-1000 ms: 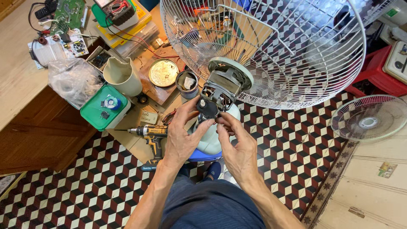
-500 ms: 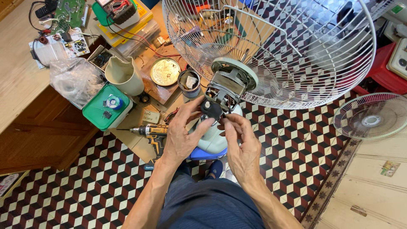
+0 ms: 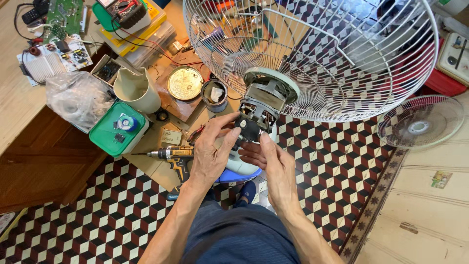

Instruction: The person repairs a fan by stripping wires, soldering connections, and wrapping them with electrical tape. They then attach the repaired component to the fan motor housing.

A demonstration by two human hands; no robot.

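A stripped electric fan lies tilted over my lap, its white wire guard [image 3: 317,54] facing away and its bare motor [image 3: 264,100] toward me. On the motor's rear sits a small black gearbox [image 3: 247,129]. My left hand [image 3: 210,154] grips that black gearbox from the left, thumb and fingers wrapped around it. My right hand [image 3: 273,164] is just below and right of it, fingertips pinched against the part's lower edge. The pale fan housing [image 3: 239,164] shows under both hands.
A cordless drill [image 3: 176,156] lies left of my left hand. Beyond it are a green-lidded box [image 3: 117,129], a cream jug [image 3: 137,90], a round brass lid [image 3: 184,83], a small tin [image 3: 214,95] and circuit boards [image 3: 53,44]. A second fan guard [image 3: 420,122] rests on the floor at right.
The fan and both hands have stayed together on the motor's rear. My right hand's fingers have shifted up closer to the black gearbox; the view has shifted slightly.
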